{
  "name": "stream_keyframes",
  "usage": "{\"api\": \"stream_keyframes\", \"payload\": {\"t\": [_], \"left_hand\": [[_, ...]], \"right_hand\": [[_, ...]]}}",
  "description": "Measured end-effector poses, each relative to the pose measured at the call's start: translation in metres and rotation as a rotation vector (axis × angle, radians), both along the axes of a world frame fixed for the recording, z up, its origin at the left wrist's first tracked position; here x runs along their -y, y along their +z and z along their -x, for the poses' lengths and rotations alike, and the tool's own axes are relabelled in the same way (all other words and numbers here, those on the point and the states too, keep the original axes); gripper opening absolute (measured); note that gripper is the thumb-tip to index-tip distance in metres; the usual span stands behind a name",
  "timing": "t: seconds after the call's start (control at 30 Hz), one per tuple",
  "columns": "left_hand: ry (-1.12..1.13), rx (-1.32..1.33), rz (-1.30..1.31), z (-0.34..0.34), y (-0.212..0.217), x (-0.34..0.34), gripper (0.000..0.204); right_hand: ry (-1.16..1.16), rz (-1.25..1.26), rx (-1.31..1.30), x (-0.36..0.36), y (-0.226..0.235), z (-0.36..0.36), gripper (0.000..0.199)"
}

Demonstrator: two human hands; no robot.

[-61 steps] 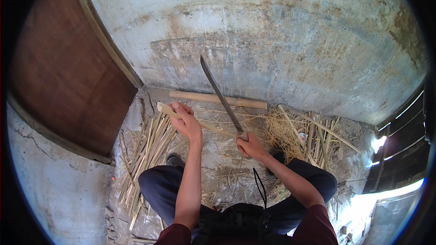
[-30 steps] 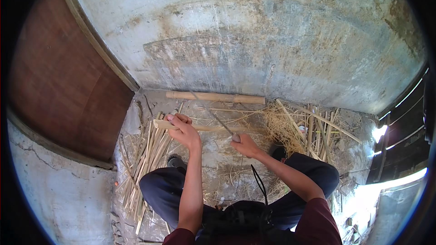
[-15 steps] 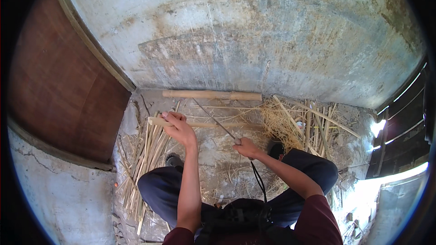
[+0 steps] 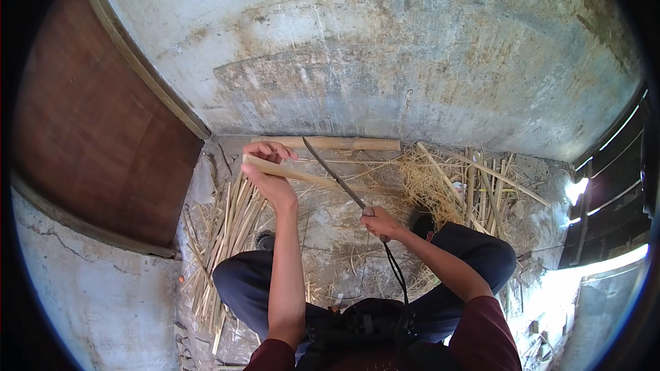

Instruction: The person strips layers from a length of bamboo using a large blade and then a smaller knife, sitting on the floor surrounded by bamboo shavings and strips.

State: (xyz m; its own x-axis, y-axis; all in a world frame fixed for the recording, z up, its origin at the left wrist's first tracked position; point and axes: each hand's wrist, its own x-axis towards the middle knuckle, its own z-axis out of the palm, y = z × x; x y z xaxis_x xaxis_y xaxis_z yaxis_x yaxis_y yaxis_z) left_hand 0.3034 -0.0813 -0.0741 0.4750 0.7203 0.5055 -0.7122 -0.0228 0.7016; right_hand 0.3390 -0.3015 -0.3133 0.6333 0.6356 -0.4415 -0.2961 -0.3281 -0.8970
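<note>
- Presently the left hand (image 4: 270, 172) is left of the frame's centre, its fingers loosely parted and raised, with a pale bamboo strip (image 4: 295, 174) lying across it beside the thumb; how firmly it is gripped, I cannot tell
- The bamboo strip slants from that hand down toward the middle of the frame
- The right hand (image 4: 385, 223), just right of centre, is curled fully round the handle of a long knife (image 4: 328, 170)
- The knife's dark blade points to the upper left, crossing the line of the strip; whether they touch, I cannot tell
- A bamboo pole (image 4: 375, 145) lies at the wall's foot, upper middle of the frame
- Cut strips (image 4: 227, 233) are heaped at lower left; a tangle of shavings (image 4: 426, 182) and more bamboo pieces (image 4: 488, 196) lie right of centre
</note>
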Motion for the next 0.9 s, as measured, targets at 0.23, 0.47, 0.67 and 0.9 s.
{"api": "stream_keyframes", "payload": {"t": [0.23, 0.47, 0.67, 0.9], "left_hand": [[-0.026, -0.107, 0.016, -0.008, -0.005, -0.001, 0.067], [0.183, -0.131, -0.004, -0.024, 0.0, 0.014, 0.068], [0.213, -0.089, 0.053, -0.023, -0.01, 0.005, 0.068], [0.274, -0.125, -0.044, -0.026, -0.006, 0.005, 0.061]], "right_hand": [[-0.159, -0.019, 0.331, -0.011, 0.045, -0.01, 0.028], [-0.192, -0.105, 0.213, -0.019, 0.046, -0.005, 0.025], [-0.083, -0.025, 0.041, -0.023, 0.015, -0.008, 0.026], [-0.299, -0.107, 0.367, -0.039, 0.036, -0.017, 0.038]]}}
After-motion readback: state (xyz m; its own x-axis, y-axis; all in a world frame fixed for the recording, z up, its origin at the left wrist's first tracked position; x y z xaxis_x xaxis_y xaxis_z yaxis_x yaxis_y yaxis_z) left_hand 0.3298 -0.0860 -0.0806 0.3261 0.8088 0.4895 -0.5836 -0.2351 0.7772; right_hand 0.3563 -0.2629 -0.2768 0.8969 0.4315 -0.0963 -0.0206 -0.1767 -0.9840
